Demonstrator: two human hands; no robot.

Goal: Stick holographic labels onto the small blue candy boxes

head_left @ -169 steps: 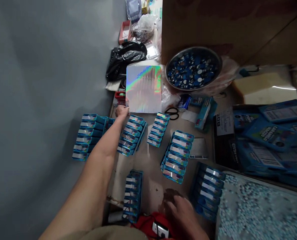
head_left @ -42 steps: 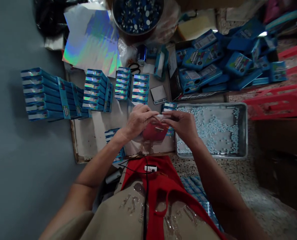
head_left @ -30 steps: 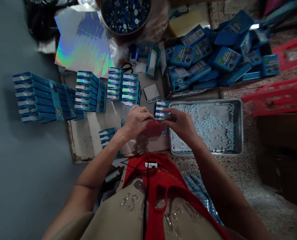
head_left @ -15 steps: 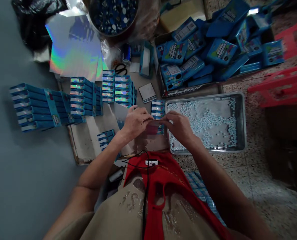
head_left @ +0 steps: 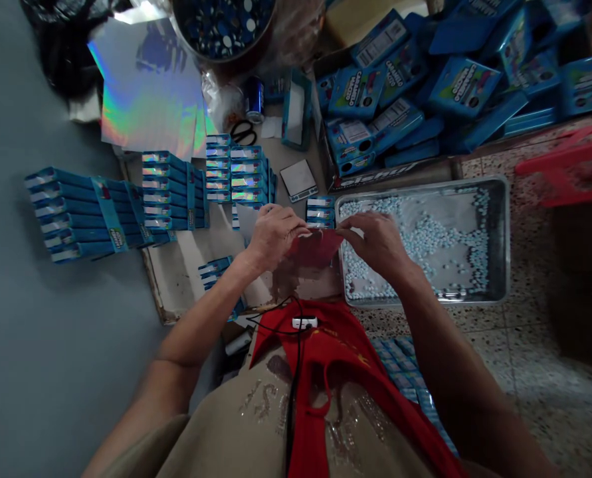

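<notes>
My left hand [head_left: 276, 236] and my right hand [head_left: 377, 240] face each other over the work surface, fingertips pinched. Between them stretches a thin, see-through plastic film [head_left: 319, 248] with a reddish tint, held along its far edge by both hands. Whether it is a single sheet or a bag, I cannot tell. Just beyond the film stands a short stack of small blue boxes [head_left: 320, 214], partly covered by it. Right beside my right hand is a metal tray [head_left: 503, 242] with many small pale blue pellets [head_left: 428, 232].
A small white scale [head_left: 297, 179] lies behind the hands. Stacks of blue boxes [head_left: 173, 192] stand at left. A carton [head_left: 390, 178] heaped with blue packs is at back right. Black scissors [head_left: 244, 133], a can [head_left: 254, 99], shiny sheets [head_left: 151, 99] and a round pot [head_left: 226, 56] fill the back.
The film between my hands now hangs lower and shows a larger reddish face. My right hand has shifted slightly right, and the view has moved a little.
</notes>
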